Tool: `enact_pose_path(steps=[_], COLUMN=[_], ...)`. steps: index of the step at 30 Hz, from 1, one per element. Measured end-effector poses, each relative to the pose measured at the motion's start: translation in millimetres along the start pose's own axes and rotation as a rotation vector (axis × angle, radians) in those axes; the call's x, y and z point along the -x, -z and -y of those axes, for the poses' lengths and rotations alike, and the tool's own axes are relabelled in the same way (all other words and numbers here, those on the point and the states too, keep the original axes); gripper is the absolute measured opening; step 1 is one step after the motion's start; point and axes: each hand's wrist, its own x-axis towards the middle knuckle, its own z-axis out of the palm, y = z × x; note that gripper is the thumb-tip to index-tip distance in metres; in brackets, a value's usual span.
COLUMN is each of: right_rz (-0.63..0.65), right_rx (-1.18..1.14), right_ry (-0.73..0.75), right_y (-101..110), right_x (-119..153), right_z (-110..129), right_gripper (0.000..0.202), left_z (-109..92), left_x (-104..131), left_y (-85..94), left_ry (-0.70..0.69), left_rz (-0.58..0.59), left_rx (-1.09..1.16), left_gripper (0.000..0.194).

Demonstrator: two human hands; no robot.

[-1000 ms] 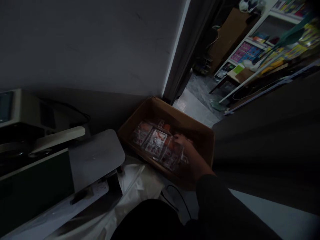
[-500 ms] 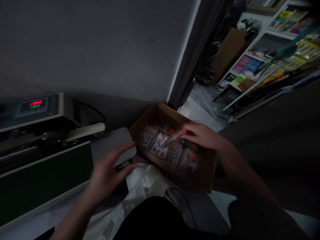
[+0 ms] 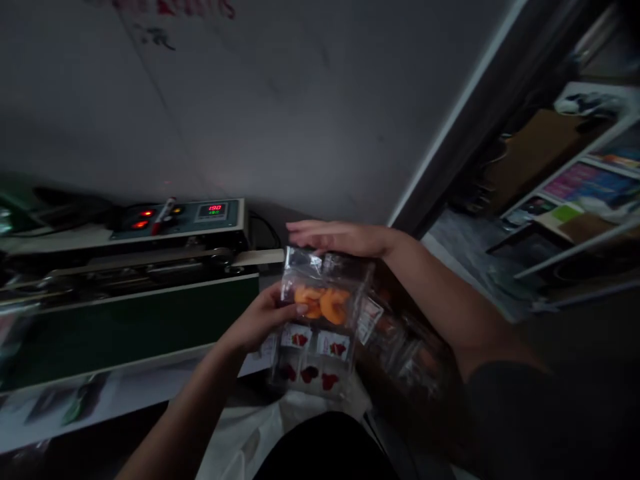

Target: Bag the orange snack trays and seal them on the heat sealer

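My left hand grips the left edge of a clear plastic bag, thumb across its front. Inside the bag show orange ring-like slices, small white sachets with red print and several dark red pieces. Along the bag's top edge lies my right hand, its fingers stretched out and close together. Whether its hidden thumb presses on the bag I cannot tell. Just right of the bag, similar clear packs lie in a cardboard box, which is dark and partly covered by my right arm.
To the left stands a sealing machine with a lit control panel, a red marker on top and a dark green belt. A grey wall rises behind. White cloth or plastic hangs below. Shelves stand beyond the doorway.
My right hand has come up out of the box and moved left with a filled clear bag. My left hand has closed on that bag's edge. The view has swung left.
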Motion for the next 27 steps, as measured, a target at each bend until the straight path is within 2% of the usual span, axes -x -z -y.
enact_pose_path(steps=[3, 4, 5, 6, 8, 11, 14, 16, 18, 19, 21, 24, 27], right_rz=[-0.326, -0.395, -0.408, -0.383, -0.404, -0.55, -0.617, -0.656, -0.689, -0.705, -0.721, -0.615, -0.56], right_rx=[-0.355, -0.458, -0.55, -0.619, -0.679, -0.63, -0.358, -0.107, 0.005, -0.03, -0.246, -0.583, -0.51], right_ry=[-0.09, -0.145, -0.218, -0.285, -0.329, -0.284, -0.22, -0.152, -0.135, -0.164, -0.28, -0.4, -0.347], right_y=[-32.8, -48.1, -65.2, -83.1, -117.9, -152.4, -158.4, -152.5, -145.4, -143.0, -142.7, -155.6, -176.3], right_x=[-14.5, -16.4, -18.1, -20.3, -27.2, -40.2, -46.8, -46.6, -44.9, -43.4, -38.5, -24.5, -9.0], right_z=[-47.3, -63.2, -78.1, -91.3, -110.9, -121.9, -119.2, -115.8, -113.8, -113.7, -115.0, -118.6, -122.8], right_gripper=[0.051, 0.052, 0.054, 0.056, 0.054, 0.047, 0.048, 0.049, 0.051, 0.053, 0.063, 0.067, 0.05], left_z=[14.8, 18.7, 22.0, 24.6, 28.3, 31.4, 32.3, 31.2, 28.9, 27.7, 25.6, 25.3, 26.7], left_x=[17.9, 21.3, 23.7, 25.2, 26.8, 27.9, 27.6, 25.8, 22.5, 20.4, 15.9, 10.7, 10.1], left_y=[34.9, 44.2, 52.0, 58.2, 66.5, 73.7, 80.5, 84.7, 87.5, 88.1, 87.5, 83.7, 80.1], left_ry=[-0.031, -0.038, -0.042, -0.043, -0.024, -0.019, -0.09, -0.121, -0.143, -0.155, -0.173, -0.189, -0.219], left_rz=[-0.289, -0.359, -0.408, -0.436, -0.457, -0.477, -0.564, -0.595, -0.587, -0.579, -0.586, -0.661, -0.74], left_rx=[0.16, 0.191, 0.203, 0.194, 0.136, 0.063, 0.017, -0.036, -0.074, -0.076, -0.058, 0.002, 0.044], left_gripper=[0.045, 0.047, 0.048, 0.05, 0.052, 0.056, 0.054, 0.051, 0.052, 0.053, 0.053, 0.052, 0.053])
